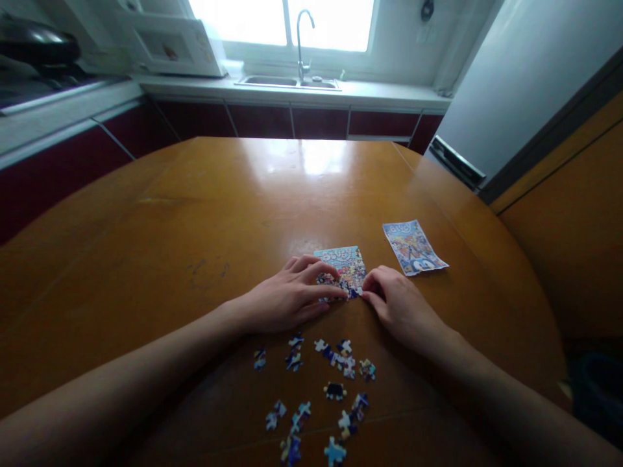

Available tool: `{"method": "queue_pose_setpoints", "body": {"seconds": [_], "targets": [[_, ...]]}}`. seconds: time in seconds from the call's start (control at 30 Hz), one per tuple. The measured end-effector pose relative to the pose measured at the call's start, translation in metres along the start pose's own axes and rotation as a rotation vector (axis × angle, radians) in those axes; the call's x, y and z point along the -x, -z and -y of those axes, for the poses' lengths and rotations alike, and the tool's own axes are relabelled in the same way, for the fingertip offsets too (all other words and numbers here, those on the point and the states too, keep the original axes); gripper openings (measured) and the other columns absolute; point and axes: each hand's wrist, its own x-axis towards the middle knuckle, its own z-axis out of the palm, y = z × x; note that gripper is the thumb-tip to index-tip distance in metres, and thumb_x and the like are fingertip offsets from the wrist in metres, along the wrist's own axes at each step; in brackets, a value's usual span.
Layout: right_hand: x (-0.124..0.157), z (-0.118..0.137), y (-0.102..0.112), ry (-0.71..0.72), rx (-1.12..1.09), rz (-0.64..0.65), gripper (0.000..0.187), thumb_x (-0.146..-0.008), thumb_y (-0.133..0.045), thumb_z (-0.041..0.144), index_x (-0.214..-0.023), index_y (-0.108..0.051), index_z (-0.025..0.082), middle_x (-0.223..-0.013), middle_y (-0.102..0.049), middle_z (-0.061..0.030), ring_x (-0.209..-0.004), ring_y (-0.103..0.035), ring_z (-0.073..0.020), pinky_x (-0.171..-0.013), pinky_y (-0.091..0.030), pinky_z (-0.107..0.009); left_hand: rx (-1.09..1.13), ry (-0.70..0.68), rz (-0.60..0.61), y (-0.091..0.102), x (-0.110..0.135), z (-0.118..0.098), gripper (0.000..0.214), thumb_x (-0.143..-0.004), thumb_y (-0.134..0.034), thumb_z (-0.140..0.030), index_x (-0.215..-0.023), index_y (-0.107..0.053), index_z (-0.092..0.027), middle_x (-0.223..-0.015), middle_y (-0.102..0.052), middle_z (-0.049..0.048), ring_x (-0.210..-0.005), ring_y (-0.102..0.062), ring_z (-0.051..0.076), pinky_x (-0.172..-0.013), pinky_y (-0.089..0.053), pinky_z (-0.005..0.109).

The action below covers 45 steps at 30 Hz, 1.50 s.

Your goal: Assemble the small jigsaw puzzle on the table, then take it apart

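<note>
A small, partly assembled colourful jigsaw puzzle (343, 263) lies on the round wooden table (195, 214). My left hand (289, 298) rests on its left lower part, fingers bent and pressing on the pieces. My right hand (396, 305) meets it at the puzzle's lower right corner, fingertips pinched against a piece there. Several loose puzzle pieces (335, 363) lie scattered on the table between my forearms, nearer to me. A printed reference picture (413, 246) lies flat to the right of the puzzle.
Beyond the table runs a kitchen counter with a sink and tap (302, 65) under a bright window. A microwave (170, 45) stands at the back left. A grey refrigerator (511, 84) and a wooden panel (574, 214) stand at the right.
</note>
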Motion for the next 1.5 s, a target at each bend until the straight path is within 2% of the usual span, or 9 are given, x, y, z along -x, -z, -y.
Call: {"method": "queue_pose_setpoints", "body": {"seconds": [0.27,0.53,0.83,1.03,1.17,1.37,1.5], "targets": [[-0.001,-0.003,-0.002,0.014,0.011,0.012,0.011,-0.089,-0.060,0.010,-0.082,-0.058,0.019,-0.087,-0.062,-0.0066,-0.085,-0.057,-0.0214,-0.078,-0.046,-0.036,0.022,-0.066,0.042,0.000,-0.001,0.002,0.040,-0.100,-0.052,-0.034,-0.140,-0.052,-0.037,-0.145,-0.056,-0.0027,-0.135,-0.040,0.028,-0.112,-0.030,0.048],[-0.003,-0.005,0.000,0.048,0.031,0.029,0.014,-0.089,-0.059,0.009,-0.081,-0.057,0.019,-0.087,-0.062,-0.0062,-0.086,-0.057,-0.0212,-0.080,-0.046,-0.035,-0.038,-0.063,0.096,0.001,-0.002,-0.001,0.041,-0.101,-0.049,-0.030,-0.141,-0.048,-0.034,-0.151,-0.050,-0.0030,-0.134,-0.039,0.029,-0.112,-0.027,0.048],[-0.009,-0.014,0.012,0.285,0.039,0.079,0.009,-0.089,-0.063,0.012,-0.084,-0.064,0.019,-0.091,-0.060,-0.0050,-0.086,-0.057,-0.0183,-0.076,-0.047,-0.031,-0.034,-0.075,0.060,0.003,-0.005,-0.005,0.038,-0.099,-0.051,-0.029,-0.137,-0.050,-0.034,-0.146,-0.055,-0.0022,-0.130,-0.044,0.028,-0.110,-0.030,0.046],[-0.016,-0.021,0.012,0.422,0.045,0.095,0.012,-0.092,-0.061,0.015,-0.087,-0.070,0.020,-0.092,-0.062,-0.0035,-0.084,-0.059,-0.0157,-0.076,-0.046,-0.028,-0.049,-0.076,0.065,0.001,-0.004,-0.003,0.037,-0.098,-0.052,-0.031,-0.135,-0.052,-0.033,-0.146,-0.055,-0.0024,-0.130,-0.042,0.029,-0.110,-0.029,0.046],[-0.020,-0.023,0.011,0.484,0.106,0.087,0.013,-0.094,-0.060,0.018,-0.088,-0.071,0.020,-0.090,-0.063,-0.0038,-0.083,-0.058,-0.0162,-0.075,-0.045,-0.028,-0.047,-0.078,0.060,0.000,-0.005,-0.003,0.035,-0.099,-0.052,-0.031,-0.133,-0.053,-0.033,-0.145,-0.055,-0.0023,-0.131,-0.043,0.028,-0.110,-0.029,0.046],[-0.018,-0.018,0.013,0.545,0.170,0.090,0.021,-0.097,-0.054,0.017,-0.103,-0.072,0.023,-0.096,-0.067,-0.0069,-0.087,-0.059,-0.0184,-0.077,-0.045,-0.031,-0.041,-0.084,0.045,0.000,-0.005,-0.002,0.035,-0.099,-0.051,-0.032,-0.134,-0.053,-0.033,-0.143,-0.057,-0.0011,-0.130,-0.044,0.028,-0.109,-0.029,0.046],[-0.016,-0.017,0.015,0.569,0.249,0.104,0.023,-0.098,-0.052,0.015,-0.106,-0.071,0.022,-0.099,-0.068,-0.0074,-0.089,-0.060,-0.0191,-0.080,-0.044,-0.032,-0.042,-0.085,0.048,0.002,-0.005,-0.003,0.036,-0.099,-0.051,-0.031,-0.135,-0.052,-0.033,-0.144,-0.057,-0.0012,-0.131,-0.043,0.028,-0.109,-0.029,0.046]]}}
